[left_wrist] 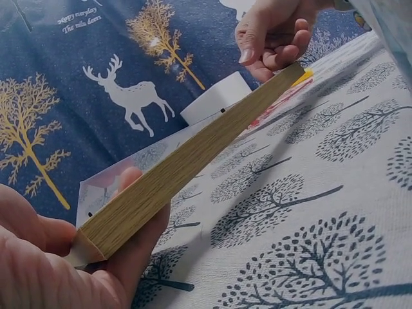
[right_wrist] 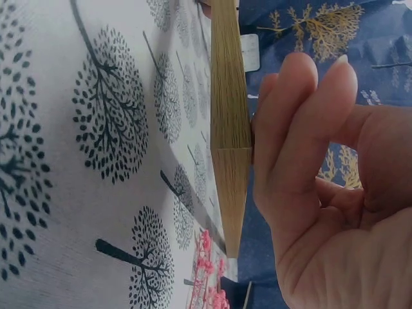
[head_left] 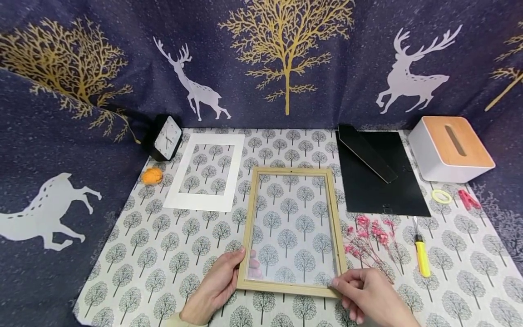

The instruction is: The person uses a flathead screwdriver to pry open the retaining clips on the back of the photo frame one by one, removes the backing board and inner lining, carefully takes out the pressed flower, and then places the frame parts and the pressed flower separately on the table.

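My left hand [head_left: 218, 284] grips the lower left side of a light wooden picture frame [head_left: 246, 236], thumb on the near face and fingers behind it. A clear pane [head_left: 290, 227] lies inside the frame, and the fingers behind show through it. In the left wrist view the frame [left_wrist: 167, 167] tilts up off the cloth. My right hand [head_left: 367, 290] is at the lower right corner, its loosely bent fingers touching the upper face there. The right wrist view shows the fingers [right_wrist: 283, 122] above the frame edge [right_wrist: 230, 109], none beneath; their tips are partly hidden.
A white mat [head_left: 204, 203] and a clock [head_left: 165, 138] lie left, with an orange object [head_left: 152, 176]. On the right are a black backing board [head_left: 384, 195] with its stand, a tissue box [head_left: 437, 165], pink flowers [head_left: 377, 234], a yellow-handled screwdriver [head_left: 422, 256] and a yellow ring [head_left: 441, 196].
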A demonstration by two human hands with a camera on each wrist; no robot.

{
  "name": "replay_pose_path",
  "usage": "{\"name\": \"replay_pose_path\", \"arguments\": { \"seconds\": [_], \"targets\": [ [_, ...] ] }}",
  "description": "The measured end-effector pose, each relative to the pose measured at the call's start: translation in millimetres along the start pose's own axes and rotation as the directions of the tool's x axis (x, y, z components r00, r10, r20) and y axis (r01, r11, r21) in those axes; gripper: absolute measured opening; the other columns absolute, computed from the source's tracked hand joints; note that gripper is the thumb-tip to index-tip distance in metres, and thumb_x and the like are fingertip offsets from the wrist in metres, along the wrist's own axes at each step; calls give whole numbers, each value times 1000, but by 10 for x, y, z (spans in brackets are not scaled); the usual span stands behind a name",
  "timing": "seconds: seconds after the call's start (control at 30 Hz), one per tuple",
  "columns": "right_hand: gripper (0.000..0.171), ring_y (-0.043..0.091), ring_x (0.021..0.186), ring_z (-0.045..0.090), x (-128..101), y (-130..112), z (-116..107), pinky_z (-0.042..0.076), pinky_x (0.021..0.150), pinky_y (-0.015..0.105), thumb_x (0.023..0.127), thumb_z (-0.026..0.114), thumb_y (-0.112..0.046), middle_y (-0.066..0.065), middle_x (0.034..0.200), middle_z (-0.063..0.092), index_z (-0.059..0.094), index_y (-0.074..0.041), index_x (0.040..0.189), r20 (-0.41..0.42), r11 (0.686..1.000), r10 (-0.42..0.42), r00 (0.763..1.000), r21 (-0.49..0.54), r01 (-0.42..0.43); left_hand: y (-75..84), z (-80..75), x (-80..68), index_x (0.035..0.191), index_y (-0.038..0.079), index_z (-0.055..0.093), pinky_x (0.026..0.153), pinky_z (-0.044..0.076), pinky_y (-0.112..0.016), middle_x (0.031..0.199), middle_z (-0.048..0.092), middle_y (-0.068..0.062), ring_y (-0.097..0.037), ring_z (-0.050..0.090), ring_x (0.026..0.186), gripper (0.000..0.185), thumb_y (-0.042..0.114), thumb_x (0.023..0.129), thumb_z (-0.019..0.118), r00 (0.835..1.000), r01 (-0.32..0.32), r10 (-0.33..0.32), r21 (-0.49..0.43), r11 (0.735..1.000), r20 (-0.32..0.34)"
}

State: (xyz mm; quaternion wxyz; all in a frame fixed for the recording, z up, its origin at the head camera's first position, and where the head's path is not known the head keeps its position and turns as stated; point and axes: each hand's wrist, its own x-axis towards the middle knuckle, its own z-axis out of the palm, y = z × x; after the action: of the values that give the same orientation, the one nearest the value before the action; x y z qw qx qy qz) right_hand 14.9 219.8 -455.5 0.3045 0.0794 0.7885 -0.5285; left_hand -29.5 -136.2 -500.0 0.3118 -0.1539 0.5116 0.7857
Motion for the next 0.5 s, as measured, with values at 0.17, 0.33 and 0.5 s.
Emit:
{"name": "replay_pose_path", "arguments": {
  "seconds": [0.17, 0.33, 0.5],
  "targets": [
    [28, 10, 51, 58, -9, -11, 25, 49, 45, 24, 97, 82, -35, 0, 67, 65, 74, -9, 107, -72, 988, -56, 996, -149, 45, -8, -10, -6, 151, -16, 34, 103, 68, -36, 104, 78, -5, -14, 81, 97, 56, 29, 118, 44, 1000, 8, -7, -33, 999, 17],
    [45, 9, 56, 54, 1, -8, 32, 43, 51, 21, 89, 91, -36, -2, 72, 62, 65, -11, 116, -153, 964, -33, 988, -267, -9, -22, -22, -3, 149, -9, 36, 110, 66, -42, 115, 75, -11, -17, 78, 107, 50, 29, 118, 44, 995, 40, -26, -137, 990, 99],
    [54, 5, 58, 49, 1, 13, 29, 41, 54, 20, 84, 95, -32, -4, 72, 59, 61, -10, 119, -181, 947, -59, 982, -323, -2, -20, -31, 4, 139, -2, 43, 108, 67, -41, 114, 76, -13, -20, 78, 105, 39, 31, 119, 42, 986, 79, -47, -197, 977, 162]
  ]
}}
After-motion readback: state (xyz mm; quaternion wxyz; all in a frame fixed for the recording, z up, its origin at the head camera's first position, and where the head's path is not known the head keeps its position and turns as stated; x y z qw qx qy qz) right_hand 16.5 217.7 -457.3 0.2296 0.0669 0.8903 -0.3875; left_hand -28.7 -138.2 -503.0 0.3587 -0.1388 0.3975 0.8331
